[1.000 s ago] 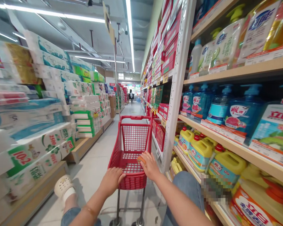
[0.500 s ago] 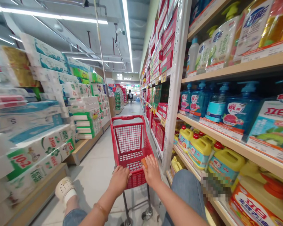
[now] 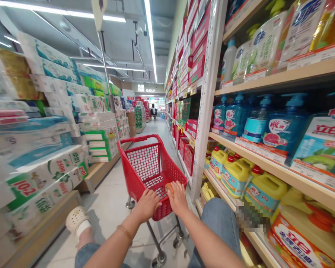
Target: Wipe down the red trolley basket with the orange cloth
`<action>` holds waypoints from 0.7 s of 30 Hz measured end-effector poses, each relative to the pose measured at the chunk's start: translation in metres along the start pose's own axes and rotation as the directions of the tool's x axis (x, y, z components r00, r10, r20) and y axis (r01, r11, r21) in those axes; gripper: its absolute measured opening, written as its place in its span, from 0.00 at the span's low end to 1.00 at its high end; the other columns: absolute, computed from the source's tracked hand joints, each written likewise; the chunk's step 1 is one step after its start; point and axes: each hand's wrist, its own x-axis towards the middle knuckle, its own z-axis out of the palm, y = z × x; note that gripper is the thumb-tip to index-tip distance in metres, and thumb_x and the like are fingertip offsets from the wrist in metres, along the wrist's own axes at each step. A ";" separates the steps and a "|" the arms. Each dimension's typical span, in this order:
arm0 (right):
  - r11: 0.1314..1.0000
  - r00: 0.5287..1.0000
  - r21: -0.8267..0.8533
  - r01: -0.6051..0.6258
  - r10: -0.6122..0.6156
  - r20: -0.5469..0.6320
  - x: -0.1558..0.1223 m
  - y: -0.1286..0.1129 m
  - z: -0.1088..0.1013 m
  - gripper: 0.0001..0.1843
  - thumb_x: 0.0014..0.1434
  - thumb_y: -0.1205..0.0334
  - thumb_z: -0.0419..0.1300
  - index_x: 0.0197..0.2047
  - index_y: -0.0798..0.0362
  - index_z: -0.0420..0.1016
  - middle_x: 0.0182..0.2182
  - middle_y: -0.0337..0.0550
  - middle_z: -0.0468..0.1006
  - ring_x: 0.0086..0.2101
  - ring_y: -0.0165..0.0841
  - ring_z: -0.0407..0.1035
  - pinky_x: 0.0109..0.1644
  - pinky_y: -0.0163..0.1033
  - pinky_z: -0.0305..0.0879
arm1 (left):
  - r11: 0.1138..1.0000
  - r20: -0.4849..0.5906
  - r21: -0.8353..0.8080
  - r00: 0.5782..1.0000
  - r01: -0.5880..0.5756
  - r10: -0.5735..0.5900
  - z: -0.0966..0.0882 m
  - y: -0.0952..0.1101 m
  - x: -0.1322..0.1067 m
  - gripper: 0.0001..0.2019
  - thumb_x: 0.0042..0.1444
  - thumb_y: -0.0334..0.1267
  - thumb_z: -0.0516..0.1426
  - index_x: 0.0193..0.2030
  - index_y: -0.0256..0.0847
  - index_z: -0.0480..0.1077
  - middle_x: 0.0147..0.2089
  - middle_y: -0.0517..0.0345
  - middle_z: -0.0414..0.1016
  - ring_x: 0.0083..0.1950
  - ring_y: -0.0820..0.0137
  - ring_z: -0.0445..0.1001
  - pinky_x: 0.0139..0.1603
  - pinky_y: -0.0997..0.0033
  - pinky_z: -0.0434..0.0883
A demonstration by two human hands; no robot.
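Note:
A small red shopping cart point(image 3: 150, 167) stands in the aisle in front of me, its front turned to the left. My left hand point(image 3: 147, 204) is closed over the near rim of its basket. My right hand point(image 3: 178, 197) grips the same rim further right, with a small orange thing point(image 3: 169, 187) under its fingers that I cannot make out. The basket looks empty otherwise. My knee in blue jeans point(image 3: 220, 219) is beside the cart on the right.
Shelves on the right hold yellow jugs point(image 3: 234, 176), blue pump bottles point(image 3: 281, 128) and red boxes point(image 3: 190, 156). Stacked tissue packs point(image 3: 44, 175) line the left side on a low wooden base. My foot in a white shoe point(image 3: 75, 221) rests on the tiled floor. A person sits far down the aisle point(image 3: 153, 110).
The cart has swung its front to the left and come a little closer. Both hands stayed on the rim and moved nearer together.

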 end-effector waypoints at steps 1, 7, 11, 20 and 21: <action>1.000 0.999 0.013 0.027 -0.028 0.020 -0.002 -0.003 0.000 0.23 0.67 0.56 0.46 0.61 0.53 0.62 0.57 0.50 0.68 0.61 0.42 0.54 0.64 0.58 0.48 | 1.000 0.001 -0.004 1.000 -0.017 0.017 0.002 0.002 0.003 0.19 0.64 0.48 0.41 0.37 0.42 0.68 0.39 0.53 0.71 0.43 0.64 0.64 0.51 0.58 0.57; 0.994 0.990 0.026 0.106 -0.108 0.090 0.004 0.023 -0.021 0.21 0.67 0.56 0.46 0.61 0.50 0.63 0.57 0.46 0.69 0.60 0.39 0.56 0.65 0.57 0.47 | 0.997 -0.062 -0.062 0.998 -0.038 0.034 0.000 -0.035 0.009 0.23 0.59 0.60 0.44 0.40 0.43 0.68 0.40 0.54 0.70 0.44 0.65 0.64 0.53 0.59 0.57; 0.997 0.997 -0.039 -0.066 0.067 0.034 0.011 0.017 -0.011 0.21 0.66 0.56 0.46 0.58 0.53 0.66 0.56 0.50 0.69 0.60 0.43 0.56 0.64 0.59 0.49 | 0.995 -0.027 -0.077 0.998 0.059 -0.061 0.004 -0.045 0.020 0.24 0.59 0.61 0.43 0.40 0.45 0.68 0.41 0.56 0.71 0.45 0.65 0.65 0.56 0.57 0.54; 0.999 0.999 -0.009 0.036 -0.035 0.031 -0.007 0.014 -0.021 0.22 0.67 0.55 0.46 0.61 0.52 0.63 0.58 0.46 0.67 0.61 0.38 0.56 0.65 0.52 0.48 | 0.977 -0.027 0.021 0.977 0.212 -0.211 -0.005 -0.033 0.037 0.23 0.63 0.55 0.40 0.41 0.45 0.70 0.43 0.54 0.73 0.48 0.64 0.66 0.54 0.60 0.54; 0.999 0.999 -0.020 0.034 -0.034 0.035 -0.004 0.021 -0.024 0.22 0.67 0.55 0.46 0.61 0.52 0.63 0.58 0.47 0.68 0.60 0.38 0.56 0.65 0.53 0.48 | 0.965 -0.037 0.042 0.966 0.257 -0.256 -0.009 -0.041 0.035 0.23 0.63 0.55 0.40 0.41 0.45 0.70 0.43 0.54 0.73 0.48 0.64 0.66 0.55 0.59 0.53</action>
